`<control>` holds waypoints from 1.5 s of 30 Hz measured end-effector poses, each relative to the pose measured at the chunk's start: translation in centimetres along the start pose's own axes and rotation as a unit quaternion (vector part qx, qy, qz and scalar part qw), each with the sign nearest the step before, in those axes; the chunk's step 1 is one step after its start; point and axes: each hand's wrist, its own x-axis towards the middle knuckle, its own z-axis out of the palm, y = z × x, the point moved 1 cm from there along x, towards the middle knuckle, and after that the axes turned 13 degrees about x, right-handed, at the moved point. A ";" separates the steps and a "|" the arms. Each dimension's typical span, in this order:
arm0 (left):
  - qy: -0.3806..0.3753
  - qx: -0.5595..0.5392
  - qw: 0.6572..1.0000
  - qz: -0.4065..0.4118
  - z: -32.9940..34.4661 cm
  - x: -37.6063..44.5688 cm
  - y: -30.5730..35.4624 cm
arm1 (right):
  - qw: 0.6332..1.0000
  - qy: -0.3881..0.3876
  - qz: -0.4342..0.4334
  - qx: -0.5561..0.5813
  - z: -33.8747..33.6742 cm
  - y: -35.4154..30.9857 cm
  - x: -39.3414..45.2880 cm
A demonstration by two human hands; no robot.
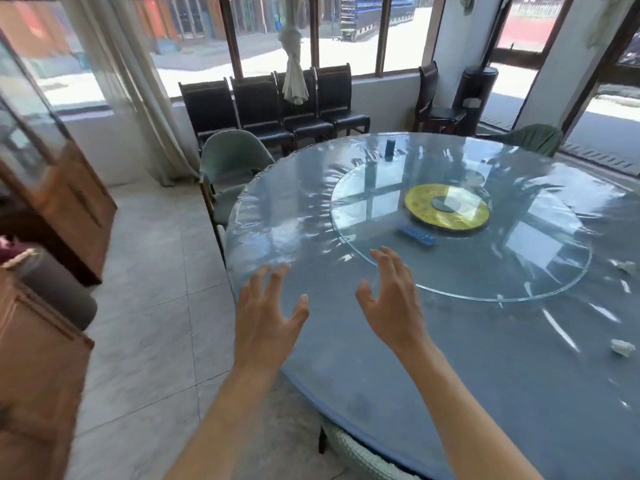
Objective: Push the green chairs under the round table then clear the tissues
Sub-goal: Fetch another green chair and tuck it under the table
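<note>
- Hands first: left hand [266,320] and right hand [391,299] are both raised over the near-left edge of the bench [346,358]. Each grip is wide, fingers spread, and holds nothing.
- Chair [232,168] in green stands at the far-left rim of the bench. Its seat is partly under the top and its back stands out from the rim. It lies ahead and to the left of both hands, well apart from them. The left hand is the nearer one.
- Second chair [530,138] shows only its back, beyond the far right rim. A third one [353,452] is just below the near rim, close under the arms, and seems mostly tucked in.
- Tissues: one tissue [621,349] and another [627,266] lie on the bench at the right side, well apart from the hands. The right hand is nearer to them.
- My judgement: the left chair is the coming target. The push should go along the line from its back toward the bench centre, so the person must first walk around to the left.
</note>
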 end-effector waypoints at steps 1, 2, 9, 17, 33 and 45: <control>0.001 0.002 1.000 -0.014 -0.2 0.4 -1.3 | 1.000 -0.015 -0.005 0.005 1.5 -0.5 0.6; 0.002 0.005 1.000 -0.027 -0.5 0.8 -2.7 | 0.999 -0.029 -0.009 0.008 3.1 -1.1 1.1; 0.032 0.030 0.995 -0.084 -2.4 4.5 -13.3 | 0.994 -0.098 -0.049 0.020 14.4 -5.8 4.9; 0.050 0.080 0.986 -0.136 -5.4 9.5 -26.7 | 0.981 -0.174 -0.085 0.026 28.1 -13.0 9.2; 0.066 0.115 0.965 -0.228 -7.1 21.5 -43.9 | 0.958 -0.256 -0.120 0.047 48.5 -19.2 20.1; 0.055 0.090 0.959 -0.264 -3.9 41.1 -55.2 | 0.952 -0.272 -0.123 0.067 64.9 -20.4 37.7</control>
